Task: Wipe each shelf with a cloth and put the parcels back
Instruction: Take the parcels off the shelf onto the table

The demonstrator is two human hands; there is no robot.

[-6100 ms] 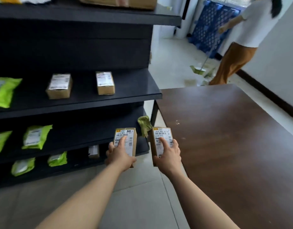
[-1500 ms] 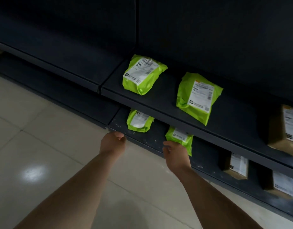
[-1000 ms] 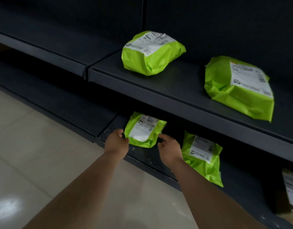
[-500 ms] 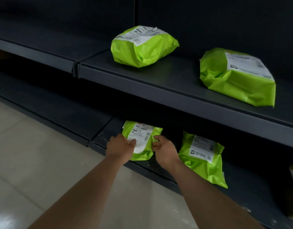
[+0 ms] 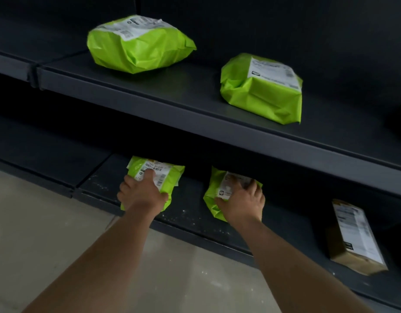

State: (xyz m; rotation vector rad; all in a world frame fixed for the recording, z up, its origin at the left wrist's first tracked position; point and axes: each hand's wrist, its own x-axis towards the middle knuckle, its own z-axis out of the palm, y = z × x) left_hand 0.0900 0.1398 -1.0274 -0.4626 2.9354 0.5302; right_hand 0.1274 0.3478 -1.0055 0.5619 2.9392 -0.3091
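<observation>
head view: the camera looks down into a dark grey shelving unit, both bare forearms reaching in from the bottom edge. the left hand (image 5: 142, 195) lies on top of the left green parcel (image 5: 171, 177), which sits on the bottom shelf (image 5: 195, 214). its thumb presses across the white label and its fingers curl round the parcel's left side, so it grips the bag. the right hand (image 5: 242, 201) covers the right green parcel (image 5: 210, 196) just beside it on the same shelf. its fingers curl over the label and the far edge, and the thumb pinches the near left side. the two parcels lie apart, with a strip of bare shelf between them. both touch the shelf as far as can be told, though the undersides are hidden.

white specks dot the bottom shelf in front of and between the parcels. further right on this shelf, well apart from the hands, a brown box (image 5: 353, 238) lies flat with a white label on top.

the upper shelf (image 5: 195, 96) carries two more green bags. the upper left parcel (image 5: 138, 46) is plump and creased, its label facing up and back. the upper right parcel (image 5: 262, 93) sits nearer the front edge with its label on top. they are well apart. a seam at the left joins both shelves to a neighbouring section (image 5: 48, 152). the pale tiled floor (image 5: 48, 233) fills the lower left.
</observation>
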